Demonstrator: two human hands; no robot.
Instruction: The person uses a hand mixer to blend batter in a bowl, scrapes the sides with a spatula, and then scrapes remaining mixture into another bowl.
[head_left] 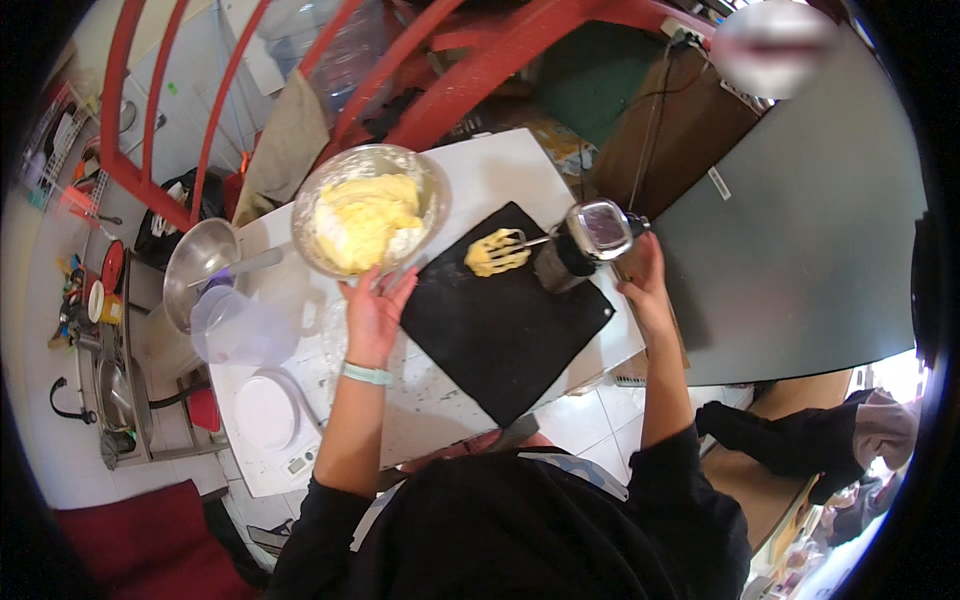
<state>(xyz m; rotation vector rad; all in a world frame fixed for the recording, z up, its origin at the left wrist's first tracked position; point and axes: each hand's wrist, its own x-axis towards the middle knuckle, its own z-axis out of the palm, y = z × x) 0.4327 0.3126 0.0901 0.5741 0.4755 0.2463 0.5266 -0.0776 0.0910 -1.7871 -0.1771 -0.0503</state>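
A steel bowl (436, 222) holding pale yellow dough (365, 222) with white flour stands at the far left of the white table. My left hand (374, 325) is palm up at the bowl's near rim, its fingers spread; whether they touch it I cannot tell. On a black square mat (490, 340) rests a hand mixer (598, 232) with a chrome top and dark body. Its beater (497, 253) is coated in yellow dough and points left. My right hand (648, 285) is just right of the mixer, thumb and fingers apart, with no visible grip on it.
Left on the white table (490, 165) are an empty steel bowl (190, 262), a spatula with a grey handle (255, 262), a clear plastic jug (235, 328) and a white kitchen scale (268, 410). Red railings (480, 80) rise behind. A large grey panel (800, 230) stands at right.
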